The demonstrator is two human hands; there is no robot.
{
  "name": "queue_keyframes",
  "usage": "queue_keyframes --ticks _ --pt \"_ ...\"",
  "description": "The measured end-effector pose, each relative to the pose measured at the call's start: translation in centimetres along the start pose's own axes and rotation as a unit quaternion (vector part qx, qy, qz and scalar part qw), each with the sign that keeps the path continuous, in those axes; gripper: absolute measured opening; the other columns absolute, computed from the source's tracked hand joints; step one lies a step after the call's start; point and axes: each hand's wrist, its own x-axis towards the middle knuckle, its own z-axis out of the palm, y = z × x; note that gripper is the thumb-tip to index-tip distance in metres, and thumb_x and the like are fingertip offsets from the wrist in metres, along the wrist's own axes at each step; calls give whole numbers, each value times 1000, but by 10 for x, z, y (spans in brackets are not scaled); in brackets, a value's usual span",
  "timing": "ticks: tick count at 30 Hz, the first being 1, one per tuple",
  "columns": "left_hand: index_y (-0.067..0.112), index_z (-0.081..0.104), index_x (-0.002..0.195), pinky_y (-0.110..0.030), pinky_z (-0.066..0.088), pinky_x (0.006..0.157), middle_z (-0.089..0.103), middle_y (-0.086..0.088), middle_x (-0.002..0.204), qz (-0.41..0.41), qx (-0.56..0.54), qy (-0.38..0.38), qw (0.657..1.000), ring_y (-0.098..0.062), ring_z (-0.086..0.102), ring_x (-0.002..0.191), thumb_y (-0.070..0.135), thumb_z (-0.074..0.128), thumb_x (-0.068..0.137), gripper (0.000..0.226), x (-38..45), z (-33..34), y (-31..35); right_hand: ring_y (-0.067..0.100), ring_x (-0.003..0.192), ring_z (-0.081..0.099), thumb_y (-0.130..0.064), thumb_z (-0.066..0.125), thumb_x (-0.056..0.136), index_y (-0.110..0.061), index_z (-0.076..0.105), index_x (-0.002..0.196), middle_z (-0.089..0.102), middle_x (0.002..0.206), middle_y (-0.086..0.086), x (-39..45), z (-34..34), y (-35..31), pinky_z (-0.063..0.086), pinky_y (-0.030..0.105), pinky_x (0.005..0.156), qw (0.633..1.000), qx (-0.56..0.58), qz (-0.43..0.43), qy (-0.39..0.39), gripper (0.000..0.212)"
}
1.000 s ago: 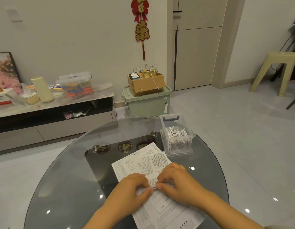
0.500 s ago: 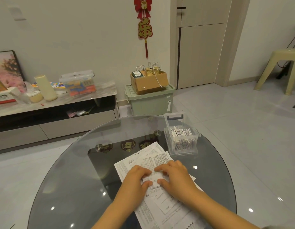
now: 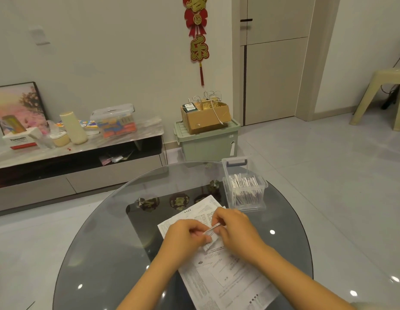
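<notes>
- Above the printed white paper sheets (image 3: 221,276) on the round glass surface (image 3: 100,253), both hands meet.
- Left hand (image 3: 185,237) and right hand (image 3: 234,229) each pinch the small folded white paper slip (image 3: 212,239) between them.
- Forearms angle inward.

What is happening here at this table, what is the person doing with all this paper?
A person works at a round glass table. The left hand and the right hand both pinch a small folded paper between their fingertips. Under the hands, printed sheets lie flat on the glass. Beyond the right hand stands a clear plastic box that holds many white paper slips standing on edge.
</notes>
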Motion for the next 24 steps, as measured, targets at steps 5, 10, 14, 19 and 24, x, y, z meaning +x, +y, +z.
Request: queue_keyframes --ticks 5,10,14,19,24 --pt "24 73 82 -20 50 71 72 6 76 -2 -78 30 997 -8 67 78 21 76 78 6 7 -14 27 6 93 46 -17 57 90 -31 52 89 46 99 -12 5 -23 -5 40 16 78 995 49 -18 85 15" --pt "22 74 82 -18 42 62 72 5 70 -5 -169 80 982 -4 65 68 17 76 78 7 20 -15 55 -1 74 56 -20 64 87 -27 53 114 57 91 -12 10 -48 -5 43 10 65 966 197 78 147 31" --pt "21 73 81 -15 44 62 72 5 70 8 -213 88 973 4 63 58 14 75 78 8 36 -7 72 5 61 63 -12 67 85 -18 58 112 68 70 -5 17 -62 1 52 18 58 939 294 126 129 29" --pt "15 73 82 -11 43 47 66 3 62 20 -281 87 955 3 55 45 7 73 80 8 56 7 88 13 68 68 -10 68 83 -16 60 107 72 76 5 24 -72 11 52 28 67 925 320 147 145 26" --pt "19 73 81 -20 54 66 72 0 76 40 -301 69 950 -7 64 67 10 74 79 10 81 19 99 21 75 71 -6 72 78 -12 60 103 73 76 8 29 -81 22 56 38 77 883 380 168 221 29"
